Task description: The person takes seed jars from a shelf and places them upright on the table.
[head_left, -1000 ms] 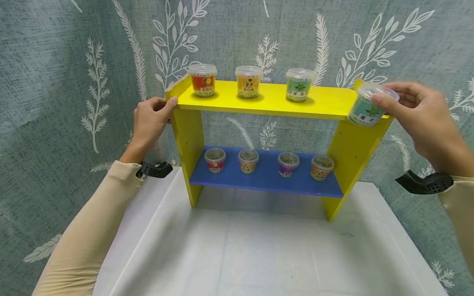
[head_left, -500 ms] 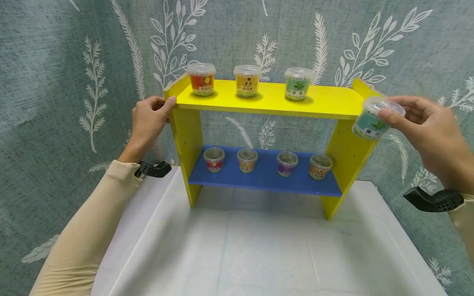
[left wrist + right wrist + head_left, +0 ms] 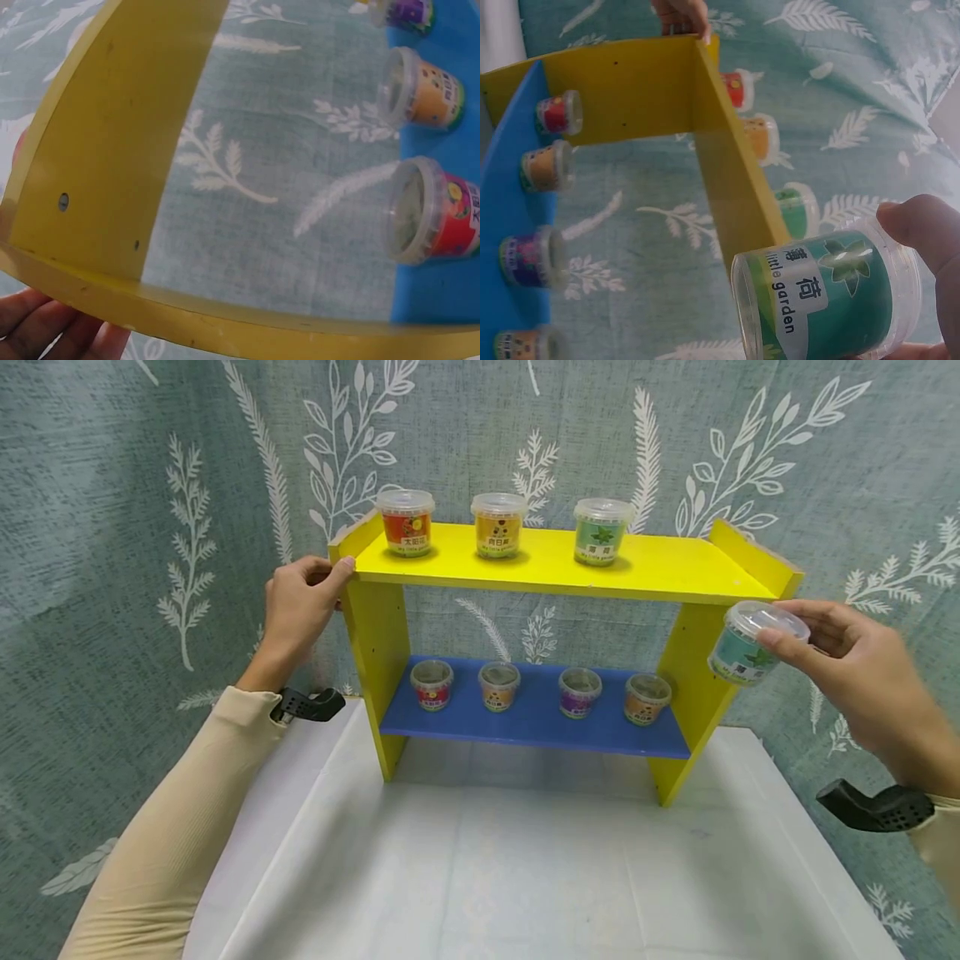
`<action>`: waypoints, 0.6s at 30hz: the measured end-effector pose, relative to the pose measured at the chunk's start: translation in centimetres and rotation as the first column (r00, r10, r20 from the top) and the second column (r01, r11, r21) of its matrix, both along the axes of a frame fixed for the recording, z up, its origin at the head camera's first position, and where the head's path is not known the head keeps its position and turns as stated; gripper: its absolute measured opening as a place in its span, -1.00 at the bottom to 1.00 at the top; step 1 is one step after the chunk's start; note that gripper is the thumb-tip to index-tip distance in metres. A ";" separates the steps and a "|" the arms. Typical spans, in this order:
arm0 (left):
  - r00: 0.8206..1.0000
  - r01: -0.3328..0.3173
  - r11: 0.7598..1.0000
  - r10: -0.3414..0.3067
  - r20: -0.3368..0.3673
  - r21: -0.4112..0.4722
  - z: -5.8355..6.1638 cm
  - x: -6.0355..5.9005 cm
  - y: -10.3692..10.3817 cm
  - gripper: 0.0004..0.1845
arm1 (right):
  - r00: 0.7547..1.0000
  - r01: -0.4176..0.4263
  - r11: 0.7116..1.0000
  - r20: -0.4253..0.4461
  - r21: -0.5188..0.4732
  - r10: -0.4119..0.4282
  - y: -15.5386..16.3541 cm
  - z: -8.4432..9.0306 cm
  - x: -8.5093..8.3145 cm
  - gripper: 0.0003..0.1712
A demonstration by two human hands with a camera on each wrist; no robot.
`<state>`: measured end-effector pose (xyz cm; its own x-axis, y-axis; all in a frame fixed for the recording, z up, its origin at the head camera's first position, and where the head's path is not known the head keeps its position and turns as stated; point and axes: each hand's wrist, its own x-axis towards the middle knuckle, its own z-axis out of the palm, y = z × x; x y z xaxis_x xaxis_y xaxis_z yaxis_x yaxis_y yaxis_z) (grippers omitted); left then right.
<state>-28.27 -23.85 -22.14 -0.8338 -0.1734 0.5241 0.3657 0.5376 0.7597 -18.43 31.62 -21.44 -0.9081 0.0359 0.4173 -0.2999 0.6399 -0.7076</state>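
Observation:
A yellow shelf unit [image 3: 697, 572] with a blue lower shelf [image 3: 540, 722] stands on a white table. My right hand [image 3: 855, 681] grips a small teal-labelled tub with a clear lid [image 3: 750, 642] [image 3: 832, 296], held in the air just right of the shelf's right side panel, below the top board. My left hand [image 3: 300, 606] grips the top left corner of the shelf; its fingertips [image 3: 45, 330] show under the yellow edge [image 3: 187, 315]. Three tubs stand on the top board: red [image 3: 406, 522], orange [image 3: 498, 525], green [image 3: 600, 531].
Several small tubs [image 3: 498, 685] stand in a row on the blue shelf, also in both wrist views [image 3: 435, 217] [image 3: 551, 165]. A leaf-patterned curtain [image 3: 112, 510] hangs close behind. White table surface [image 3: 525, 877] spreads in front of the shelf.
My right hand has carried the teal tub down and slightly right, from the top board's right end to beside the side panel. The left hand has stayed on the corner.

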 end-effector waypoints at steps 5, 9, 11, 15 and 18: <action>1.000 -0.002 1.000 0.002 -0.010 -0.004 0.0 -0.1 0.1 -0.35 | 0.999 -0.003 1.000 0.032 0.028 0.002 0.5 -1.3 0.6 -0.25; 1.000 0.004 1.000 -0.004 -0.011 0.003 -0.1 -0.2 0.2 -0.35 | 0.999 -0.019 0.999 0.038 0.032 0.018 0.7 -2.4 0.9 -0.26; 1.000 0.005 1.000 -0.005 -0.011 0.007 -0.1 -0.2 0.2 -0.36 | 0.999 -0.022 0.999 0.048 0.036 0.020 0.9 -3.0 1.1 -0.26; 1.000 0.004 1.000 -0.004 -0.008 0.012 -0.1 -0.1 0.2 -0.36 | 0.998 -0.033 0.999 0.062 0.035 0.031 1.2 -4.1 1.3 -0.29; 1.000 0.002 1.000 -0.002 -0.003 0.012 -0.1 -0.1 0.1 -0.36 | 0.995 -0.050 0.998 0.083 0.023 0.048 1.4 -5.0 1.5 -0.32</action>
<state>-28.33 -23.70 -22.21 -0.8325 -0.1784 0.5246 0.3691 0.5277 0.7651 -16.97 33.05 -26.43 -0.9398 -0.0191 0.3412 -0.2727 0.6436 -0.7151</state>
